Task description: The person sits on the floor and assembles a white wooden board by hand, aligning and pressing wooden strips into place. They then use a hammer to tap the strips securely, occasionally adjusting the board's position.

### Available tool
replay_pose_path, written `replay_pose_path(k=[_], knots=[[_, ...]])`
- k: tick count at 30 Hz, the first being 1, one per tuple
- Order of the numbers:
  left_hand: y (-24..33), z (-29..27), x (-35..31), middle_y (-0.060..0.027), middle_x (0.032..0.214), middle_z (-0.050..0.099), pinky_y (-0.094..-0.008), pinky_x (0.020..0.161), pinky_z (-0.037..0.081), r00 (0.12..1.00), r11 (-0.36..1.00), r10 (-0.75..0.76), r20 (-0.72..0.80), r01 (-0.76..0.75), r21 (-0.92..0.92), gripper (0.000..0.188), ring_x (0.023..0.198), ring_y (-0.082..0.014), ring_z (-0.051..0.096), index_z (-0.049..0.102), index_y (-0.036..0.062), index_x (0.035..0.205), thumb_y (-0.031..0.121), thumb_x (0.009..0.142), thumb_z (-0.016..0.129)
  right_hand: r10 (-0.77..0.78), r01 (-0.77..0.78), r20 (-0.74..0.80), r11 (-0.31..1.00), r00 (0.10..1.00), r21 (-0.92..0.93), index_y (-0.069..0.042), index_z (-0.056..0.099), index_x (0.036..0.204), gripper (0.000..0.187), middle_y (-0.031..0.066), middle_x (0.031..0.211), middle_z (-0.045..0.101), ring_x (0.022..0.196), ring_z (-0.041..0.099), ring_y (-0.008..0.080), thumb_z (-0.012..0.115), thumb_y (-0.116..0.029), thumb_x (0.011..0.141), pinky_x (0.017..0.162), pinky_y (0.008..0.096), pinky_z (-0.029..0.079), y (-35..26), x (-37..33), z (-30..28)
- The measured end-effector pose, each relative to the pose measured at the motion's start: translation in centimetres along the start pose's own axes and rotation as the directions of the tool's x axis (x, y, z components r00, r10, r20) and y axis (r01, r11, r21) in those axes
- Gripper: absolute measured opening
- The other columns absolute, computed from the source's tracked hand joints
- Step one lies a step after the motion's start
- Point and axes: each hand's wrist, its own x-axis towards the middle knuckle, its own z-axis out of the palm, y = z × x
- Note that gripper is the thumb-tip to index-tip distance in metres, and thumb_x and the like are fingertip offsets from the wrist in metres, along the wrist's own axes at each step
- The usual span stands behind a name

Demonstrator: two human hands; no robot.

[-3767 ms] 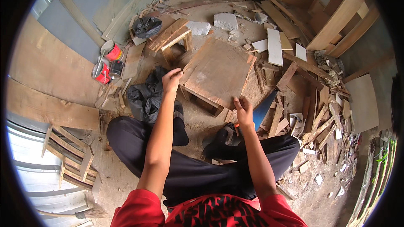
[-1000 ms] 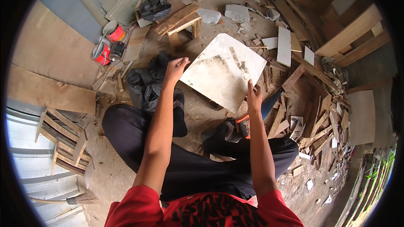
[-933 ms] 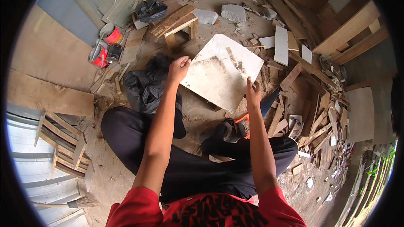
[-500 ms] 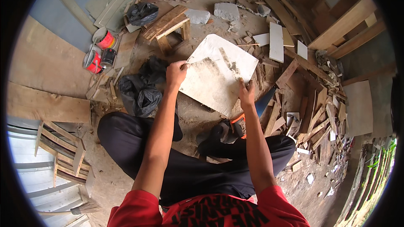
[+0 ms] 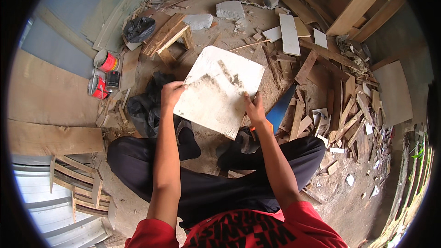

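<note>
Floor point(image 5: 133, 206) of bare earth tone, strewn with debris. Heap of wood scraps point(image 5: 337, 110), to the right, its pieces lying at many angles. Folded legs point(image 5: 138, 158) in black trousers, across the lower centre. White board point(image 5: 220, 96), roughly square and marked with dark smudges, held in both hands above the floor, in front of the legs. Wooden stool point(image 5: 165, 34), beyond the board and to its left. Black plastic bag point(image 5: 144, 110), crumpled, near the left forearm. Blue saw blade point(image 5: 281, 110), just beside the right hand. Two red cans point(image 5: 106, 60) and a black can point(image 5: 113, 81), grouped at far left. Left hand point(image 5: 172, 94): fingers curled, pinching the board's left edge. Right hand point(image 5: 256, 109): thumb upon the upper face, fingers at the right edge, gripping it.
</note>
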Motion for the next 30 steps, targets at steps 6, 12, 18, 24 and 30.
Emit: replay_pose_path(k=[6, 12, 18, 24, 30], knots=[[1.1, -2.3, -2.1, -0.006, 0.086, 0.074, -0.0271, 0.071, 0.05, 0.977, 0.979, -0.199, 0.075, 0.194, 0.07, 0.025, 0.075, -0.0097, 0.065, 0.075, -0.0021, 0.097, 0.02, 0.086, 0.075, 0.01, -0.008, 0.033, 0.997, 0.999, -0.071, 0.002, 0.047, 0.12, 0.036, 0.0092, 0.103, 0.061, 0.092, 0.052, 0.0129, 0.061, -0.025, 0.101, 0.078, 0.0299, 0.045, 0.7, -2.6, 0.3], [1.0, 0.4, -2.7, -0.0139, 0.082, 0.075, -0.0323, 0.068, 0.052, 0.975, 0.992, 0.012, -0.224, 0.016, 0.125, 0.027, 0.074, -0.0165, 0.07, 0.072, -0.0058, 0.099, 0.02, 0.088, 0.073, -0.047, 0.047, -0.024, 0.999, 0.999, 0.007, 0.003, 0.047, 0.122, 0.04, 0.007, 0.096, 0.059, 0.084, 0.05, 0.0116, 0.063, -0.026, 0.1, 0.071, 0.0291, 0.044, -0.7, -3.1, 1.4], [1.7, 2.3, -0.2, -0.017, 0.083, 0.074, -0.0324, 0.069, 0.052, 0.952, 0.992, 0.026, -0.306, 0.012, 0.122, 0.026, 0.076, -0.0188, 0.072, 0.072, -0.0056, 0.099, 0.018, 0.087, 0.074, -0.162, 0.159, -0.098, 0.986, 0.982, -0.039, 0.003, 0.049, 0.122, 0.039, 0.0047, 0.089, 0.058, 0.074, 0.047, 0.009, 0.064, -0.025, 0.099, 0.061, 0.0278, 0.042, 1.3, 0.1, 1.3], [1.7, 2.8, 0.6, -0.0173, 0.085, 0.075, -0.0322, 0.071, 0.053, 0.945, 0.998, 0.008, -0.328, 0.014, 0.065, 0.028, 0.077, -0.0193, 0.072, 0.072, -0.0052, 0.099, 0.02, 0.087, 0.073, -0.077, 0.072, -0.069, 0.995, 0.995, -0.073, 0.002, 0.051, 0.117, 0.035, 0.003, 0.084, 0.059, 0.072, 0.046, 0.009, 0.064, -0.025, 0.099, 0.06, 0.0283, 0.041, 0.3, 1.2, 0.9], [1.5, 2.5, 1.5, -0.0191, 0.094, 0.074, -0.0339, 0.077, 0.053, 0.973, 0.997, 0.011, -0.232, 0.006, 0.072, 0.031, 0.088, -0.0248, 0.073, 0.071, -0.0045, 0.104, 0.022, 0.088, 0.072, -0.108, 0.099, -0.086, 0.99, 0.99, -0.104, 0.002, 0.05, 0.115, 0.035, 0.0034, 0.085, 0.06, 0.073, 0.048, 0.0089, 0.064, -0.026, 0.099, 0.061, 0.0278, 0.042, 0.3, 1.1, 0.8]])
